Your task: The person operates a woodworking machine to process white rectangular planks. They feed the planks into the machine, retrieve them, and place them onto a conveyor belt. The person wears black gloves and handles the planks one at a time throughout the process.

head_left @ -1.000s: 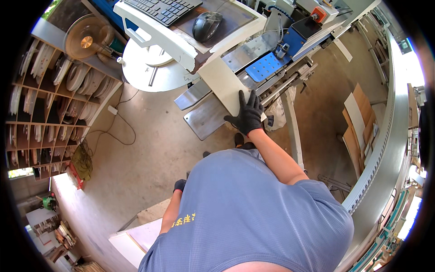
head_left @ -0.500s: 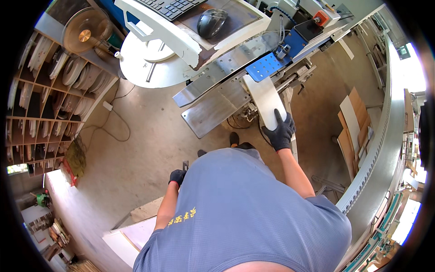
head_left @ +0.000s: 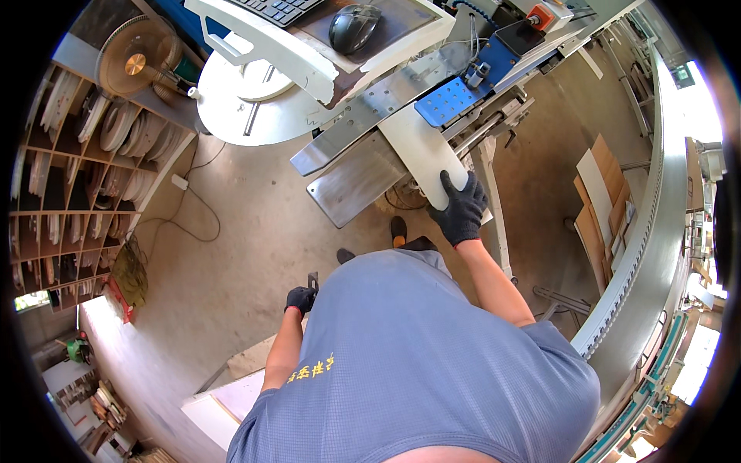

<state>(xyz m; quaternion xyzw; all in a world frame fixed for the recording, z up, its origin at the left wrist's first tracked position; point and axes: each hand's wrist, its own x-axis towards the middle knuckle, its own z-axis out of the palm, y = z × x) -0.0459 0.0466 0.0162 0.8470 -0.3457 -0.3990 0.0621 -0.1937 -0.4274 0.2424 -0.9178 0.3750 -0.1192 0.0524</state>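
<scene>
My right hand [head_left: 461, 208], in a black glove, grips the near end of a long white panel [head_left: 421, 150], its fingers over the rounded end. The panel lies across a steel machine table [head_left: 359, 181], and its far end reaches a steel fence [head_left: 378, 104]. A blue perforated plate [head_left: 446, 104] overlaps the panel's far right part. Low at my left side, my gloved left hand [head_left: 299, 299] is closed near a small dark upright piece [head_left: 312, 279]; what it holds is partly hidden.
Above the machine sit a black mouse [head_left: 355, 29] and a keyboard [head_left: 276, 9] on a tray. A fan [head_left: 135, 64] stands by shelving [head_left: 73, 166] at the left. Boards [head_left: 602, 208] lean at the right beside a long curved-looking rail [head_left: 648, 208]. A cable [head_left: 204, 204] crosses the floor.
My right hand and the white panel have shifted left along the steel table, and the panel now slants more. My left hand has barely moved.
</scene>
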